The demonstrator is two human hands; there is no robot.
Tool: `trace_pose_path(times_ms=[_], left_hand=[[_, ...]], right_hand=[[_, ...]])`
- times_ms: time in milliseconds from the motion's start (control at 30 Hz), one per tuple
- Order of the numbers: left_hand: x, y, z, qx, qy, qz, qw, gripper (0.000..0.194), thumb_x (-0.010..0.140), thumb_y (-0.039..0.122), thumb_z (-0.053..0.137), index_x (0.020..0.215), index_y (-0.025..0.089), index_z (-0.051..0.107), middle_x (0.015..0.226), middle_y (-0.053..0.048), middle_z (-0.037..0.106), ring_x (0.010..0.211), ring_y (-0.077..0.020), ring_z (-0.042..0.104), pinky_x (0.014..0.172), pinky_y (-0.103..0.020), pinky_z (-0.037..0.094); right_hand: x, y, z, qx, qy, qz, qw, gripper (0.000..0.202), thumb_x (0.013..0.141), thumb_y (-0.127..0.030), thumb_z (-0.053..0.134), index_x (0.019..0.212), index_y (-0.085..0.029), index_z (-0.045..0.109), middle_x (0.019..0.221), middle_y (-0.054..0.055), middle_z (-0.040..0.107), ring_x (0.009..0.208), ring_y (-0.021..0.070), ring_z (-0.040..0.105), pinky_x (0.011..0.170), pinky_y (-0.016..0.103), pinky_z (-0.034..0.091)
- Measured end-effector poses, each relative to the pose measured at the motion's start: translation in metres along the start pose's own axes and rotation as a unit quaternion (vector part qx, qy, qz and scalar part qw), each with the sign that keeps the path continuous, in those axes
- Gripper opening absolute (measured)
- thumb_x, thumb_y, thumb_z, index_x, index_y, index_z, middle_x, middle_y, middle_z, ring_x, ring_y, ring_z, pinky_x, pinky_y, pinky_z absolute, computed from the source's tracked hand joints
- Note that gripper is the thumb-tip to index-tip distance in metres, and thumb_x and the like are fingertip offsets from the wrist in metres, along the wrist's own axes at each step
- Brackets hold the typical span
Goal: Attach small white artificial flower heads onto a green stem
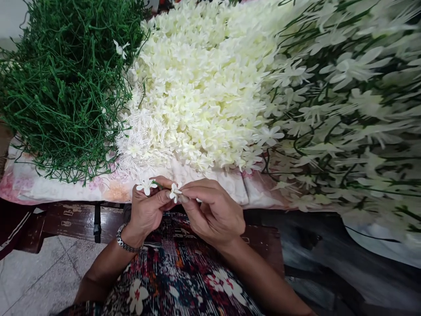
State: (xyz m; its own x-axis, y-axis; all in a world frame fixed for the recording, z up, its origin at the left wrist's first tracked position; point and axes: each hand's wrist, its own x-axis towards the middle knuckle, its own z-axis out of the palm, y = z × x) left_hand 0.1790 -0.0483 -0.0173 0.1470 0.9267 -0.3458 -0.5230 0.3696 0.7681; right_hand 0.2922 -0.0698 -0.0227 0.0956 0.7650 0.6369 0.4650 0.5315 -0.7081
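Close to my body, both hands meet over the near edge of the cloth. My left hand is closed on a thin green stem, and a white artificial flower sticks out at its upper left. My right hand pinches a second white flower between thumb and fingertips, right against my left thumb. How the stem joins this second flower is hidden by the fingers. Just beyond my hands lie a large heap of loose cream petals and a small pile of thin white stamens.
A tall heap of green plastic stems stands at the left on the flowered cloth. Finished-looking white flowers on stems spread over the right side. Below the cloth are a dark wooden bench and a tiled floor.
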Motion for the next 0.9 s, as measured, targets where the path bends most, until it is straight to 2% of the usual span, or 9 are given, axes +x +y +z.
trace_pose_path(times_ms=[267,433,633,733,833,900], left_hand=[[-0.001,-0.002,-0.001,-0.006,0.018,-0.009,1.0,0.017,0.045,0.022,0.079,0.057,0.017,0.067,0.05,0.003,0.061,0.044,-0.0054,0.051,0.041,-0.015,0.043],[-0.001,-0.003,0.0,-0.028,-0.008,0.0,1.0,0.014,0.049,0.019,0.078,0.059,0.019,0.068,0.055,0.003,0.064,0.05,-0.0069,0.056,0.046,-0.016,0.048],[-0.002,-0.002,0.0,0.0,-0.026,0.04,0.999,0.011,0.054,0.018,0.075,0.062,0.017,0.068,0.056,0.003,0.061,0.049,-0.005,0.053,0.043,-0.014,0.044],[-0.002,-0.003,0.0,-0.009,-0.017,0.065,0.998,0.011,0.055,0.015,0.074,0.063,0.017,0.068,0.054,0.003,0.06,0.045,-0.0038,0.05,0.039,-0.013,0.04],[-0.002,-0.002,0.0,-0.026,0.004,0.062,0.998,0.013,0.053,0.014,0.075,0.063,0.018,0.067,0.053,0.004,0.06,0.04,-0.0027,0.046,0.035,-0.012,0.037],[-0.002,-0.001,0.001,-0.03,0.01,0.049,0.998,0.014,0.051,0.014,0.076,0.061,0.017,0.067,0.052,0.004,0.059,0.038,-0.0022,0.045,0.035,-0.012,0.036]], right_hand=[[-0.004,0.001,0.003,-0.002,0.011,-0.011,1.0,0.029,0.068,-0.003,0.057,0.091,-0.02,0.053,0.074,0.001,0.061,0.071,0.0122,0.058,0.054,0.025,0.049],[-0.005,0.003,0.001,0.003,0.004,-0.014,1.0,0.03,0.067,-0.003,0.058,0.091,-0.02,0.054,0.075,0.002,0.061,0.071,0.0126,0.058,0.056,0.026,0.049],[-0.007,0.002,-0.001,0.043,-0.008,0.028,0.999,0.027,0.068,-0.003,0.057,0.089,-0.02,0.055,0.074,0.001,0.06,0.07,0.0126,0.058,0.057,0.027,0.048],[-0.008,0.003,-0.003,0.072,0.01,0.061,0.995,0.025,0.068,-0.005,0.056,0.087,-0.02,0.055,0.073,0.001,0.059,0.068,0.0124,0.057,0.057,0.027,0.047],[-0.006,0.008,-0.009,0.021,0.019,0.089,0.996,0.021,0.07,-0.007,0.055,0.085,-0.021,0.054,0.07,-0.001,0.057,0.066,0.0114,0.055,0.057,0.026,0.045],[-0.004,0.015,-0.013,-0.064,-0.003,0.068,0.996,0.018,0.071,-0.008,0.055,0.083,-0.021,0.054,0.068,-0.002,0.056,0.064,0.0105,0.053,0.056,0.024,0.045]])
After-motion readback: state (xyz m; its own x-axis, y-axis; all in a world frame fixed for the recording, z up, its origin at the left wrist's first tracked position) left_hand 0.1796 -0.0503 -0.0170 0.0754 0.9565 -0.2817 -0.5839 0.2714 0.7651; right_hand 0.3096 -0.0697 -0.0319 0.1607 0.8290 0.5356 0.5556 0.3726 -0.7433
